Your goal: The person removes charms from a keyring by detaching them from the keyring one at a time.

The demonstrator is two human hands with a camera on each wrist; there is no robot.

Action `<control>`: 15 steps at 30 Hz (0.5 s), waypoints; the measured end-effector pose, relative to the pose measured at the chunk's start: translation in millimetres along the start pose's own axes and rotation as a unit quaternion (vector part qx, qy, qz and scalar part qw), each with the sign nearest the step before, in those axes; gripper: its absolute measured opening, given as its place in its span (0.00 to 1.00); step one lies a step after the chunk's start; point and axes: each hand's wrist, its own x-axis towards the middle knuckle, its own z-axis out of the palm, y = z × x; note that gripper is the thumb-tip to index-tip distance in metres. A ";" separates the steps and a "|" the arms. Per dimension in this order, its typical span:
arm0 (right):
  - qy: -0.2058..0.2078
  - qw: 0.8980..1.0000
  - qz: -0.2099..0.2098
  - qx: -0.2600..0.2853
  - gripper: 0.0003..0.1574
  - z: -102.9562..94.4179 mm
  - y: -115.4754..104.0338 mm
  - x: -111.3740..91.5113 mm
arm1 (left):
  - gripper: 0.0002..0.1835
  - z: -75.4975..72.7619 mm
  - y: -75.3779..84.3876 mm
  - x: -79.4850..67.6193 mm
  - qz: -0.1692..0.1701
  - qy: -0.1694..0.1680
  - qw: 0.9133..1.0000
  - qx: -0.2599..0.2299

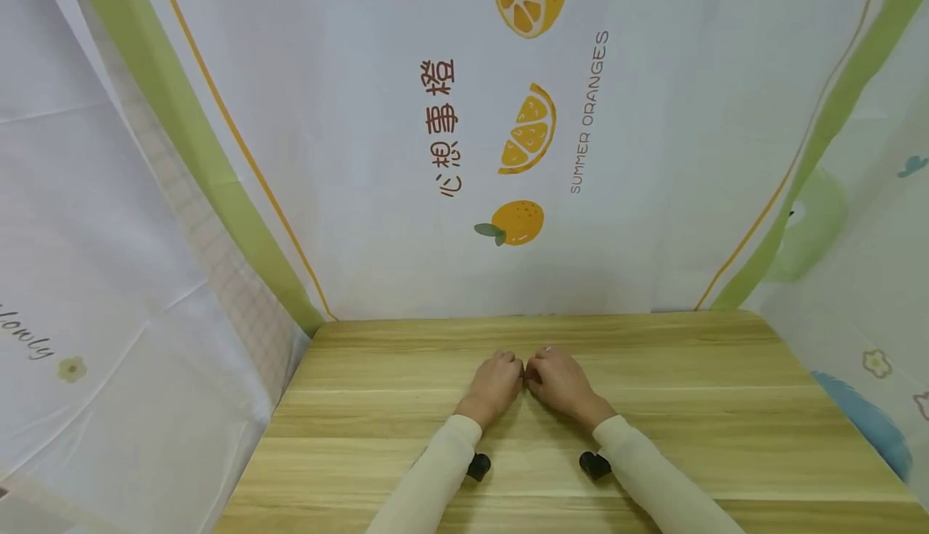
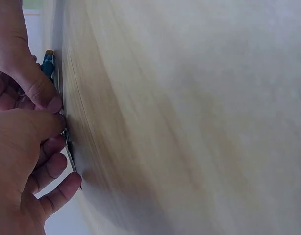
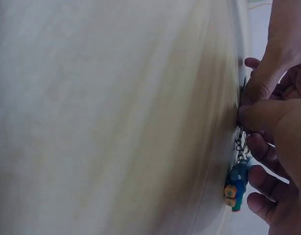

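Observation:
Above the wooden table point(image 1: 537, 437), my left hand point(image 1: 495, 385) and right hand point(image 1: 560, 381) meet with fingertips almost touching. Between them is a keychain with a blue-green charm point(image 3: 238, 177) that has orange round ends. A thin metal chain point(image 3: 239, 145) runs from the charm up to the fingertips. In the right wrist view, my right thumb and forefinger pinch the keychain's metal end, and the charm lies below them. On the other side, my left fingers pinch a thin dark strip point(image 2: 72, 157) that joins there. Fingertips hide the join, so its exact form is unclear.
Two black objects point(image 1: 595, 465) show beside the sleeves, one near each forearm. A white cloth with printed oranges point(image 1: 518, 223) hangs behind the table's far edge. More printed cloth point(image 1: 145, 356) hangs at the left and right sides.

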 end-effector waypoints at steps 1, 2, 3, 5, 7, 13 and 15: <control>-0.001 1.000 -0.002 -0.002 0.10 -0.1 0.2 -0.1 | 0.06 0.4 0.0 0.4 0.000 -0.002 1.000 0.004; -0.002 1.000 -0.004 -0.005 0.11 -0.3 0.2 -0.2 | 0.07 0.5 -0.1 0.6 0.001 -0.004 1.000 0.009; -0.003 1.000 -0.007 -0.008 0.11 -0.5 0.3 -0.2 | 0.07 0.8 -0.3 0.8 0.002 -0.007 1.000 0.013; -0.004 1.000 -0.011 -0.009 0.12 -0.8 0.3 -0.4 | 0.08 1.1 -0.8 0.9 0.004 -0.013 1.000 0.016; -0.008 1.000 -0.012 -0.007 0.11 -1.3 0.1 -0.6 | 0.08 1.6 -1.7 0.5 0.006 -0.017 1.000 0.012; -0.038 0.999 0.022 0.032 0.07 -6.6 -1.6 -0.7 | 0.09 2.6 -5.6 -1.0 0.007 -0.008 0.999 -0.030; -0.047 0.997 0.039 0.048 0.06 -8.9 -1.9 -0.4 | 0.09 2.3 -6.8 -1.8 0.011 0.000 0.999 -0.044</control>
